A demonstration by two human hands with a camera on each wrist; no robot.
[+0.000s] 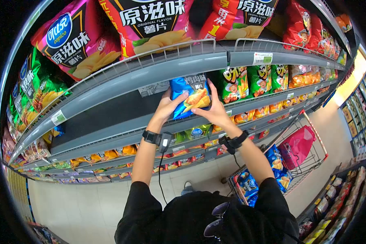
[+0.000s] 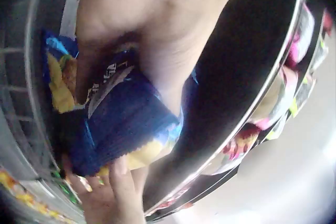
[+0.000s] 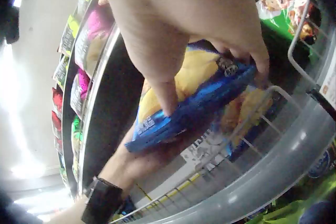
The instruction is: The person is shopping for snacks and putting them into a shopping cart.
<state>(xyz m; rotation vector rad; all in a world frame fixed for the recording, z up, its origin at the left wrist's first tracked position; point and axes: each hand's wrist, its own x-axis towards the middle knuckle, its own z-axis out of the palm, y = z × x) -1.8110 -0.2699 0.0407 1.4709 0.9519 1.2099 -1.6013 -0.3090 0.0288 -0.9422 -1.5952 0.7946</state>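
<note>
Left hand [image 1: 168, 106] and right hand [image 1: 215, 112] clamped fingers on 1 blue bag [image 1: 196, 97], seemingly positioning it; next likely needed gentleness.

1. Left arm [image 1: 143, 160] reaches forward, leaning inward.
2. Right arm [image 1: 254, 160] reaches forward too, slanting more sharply inward.
3. Left hand [image 1: 166, 106] and right hand [image 1: 217, 112] grip from opposite sides, close together.
4. Both thumbs [image 1: 201, 113] point inward.

A blue chip bag [image 1: 196, 97] is held, front showing.
</note>
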